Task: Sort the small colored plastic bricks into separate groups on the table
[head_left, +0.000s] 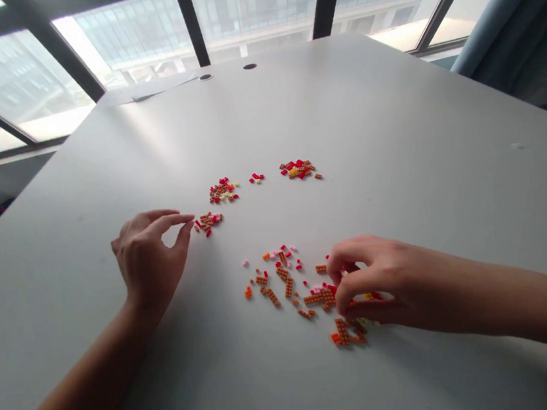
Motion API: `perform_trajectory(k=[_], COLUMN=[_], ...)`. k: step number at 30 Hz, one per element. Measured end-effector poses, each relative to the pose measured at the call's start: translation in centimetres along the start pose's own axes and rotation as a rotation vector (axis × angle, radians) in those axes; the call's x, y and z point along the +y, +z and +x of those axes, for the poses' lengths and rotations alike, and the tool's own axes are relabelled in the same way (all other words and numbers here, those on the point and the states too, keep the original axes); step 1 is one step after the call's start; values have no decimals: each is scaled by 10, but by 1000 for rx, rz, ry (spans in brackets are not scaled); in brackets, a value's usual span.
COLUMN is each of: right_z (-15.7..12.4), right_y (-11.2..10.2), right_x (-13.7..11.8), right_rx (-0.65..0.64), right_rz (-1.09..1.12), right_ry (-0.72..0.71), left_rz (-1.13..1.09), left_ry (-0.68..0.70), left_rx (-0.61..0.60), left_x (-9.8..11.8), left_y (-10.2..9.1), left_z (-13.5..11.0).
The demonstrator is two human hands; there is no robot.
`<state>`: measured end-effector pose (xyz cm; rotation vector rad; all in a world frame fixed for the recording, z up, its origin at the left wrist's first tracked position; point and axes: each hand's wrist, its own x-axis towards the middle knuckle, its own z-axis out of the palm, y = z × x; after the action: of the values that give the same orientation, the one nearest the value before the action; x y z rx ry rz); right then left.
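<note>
My left hand (153, 256) is at the left, thumb and index fingertip pinched together beside a small pile of brown, red and pink toy bricks (211, 220). Whatever sits between those fingertips is too small to make out. Over a larger spread of loose bricks, my right hand (377, 279) is curled, with thumb and index finger brought close together at its near side. That hand covers part of the heap, so its grip is hidden. Around it lie brown bricks (288, 287), orange bricks (248, 292), and pink and red ones; some yellow shows beneath the palm.
Farther off on the white table (420, 147) are a mixed brick pile (222, 191), a few red bricks (257, 178) and another pile (299, 169) to the right. A white sheet (154, 86) and two dark round holes are near the window. A blue curtain (510, 23) hangs at right.
</note>
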<state>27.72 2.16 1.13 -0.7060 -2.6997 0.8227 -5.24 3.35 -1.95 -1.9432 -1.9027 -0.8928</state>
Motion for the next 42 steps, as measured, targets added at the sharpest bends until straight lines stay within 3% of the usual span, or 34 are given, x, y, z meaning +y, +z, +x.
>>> perform_trajectory(k=[6,12,21,26,33,42], right_z=[2,5,12,14,13,13], right_y=[1,7,7,19,22,20], right_x=[-7,-10,-19,-21,-27,-26], right_rx=[11,29,300,390,471,434], right_rz=[-120,-214,170,241,227,187], right_ry=[17,69,195,81,105,104], left_rz=[-67,-191,-450,-551,-597,-544], left_ry=[-2,113,338,368,351,352], left_rx=[-17,-66,-257,-285,-315,-306], left_x=[15,44,87,95,97,94], left_y=[-6,-16,-29,-28,-32,-34], left_z=[-2,-12,-31,-35,-35,-31])
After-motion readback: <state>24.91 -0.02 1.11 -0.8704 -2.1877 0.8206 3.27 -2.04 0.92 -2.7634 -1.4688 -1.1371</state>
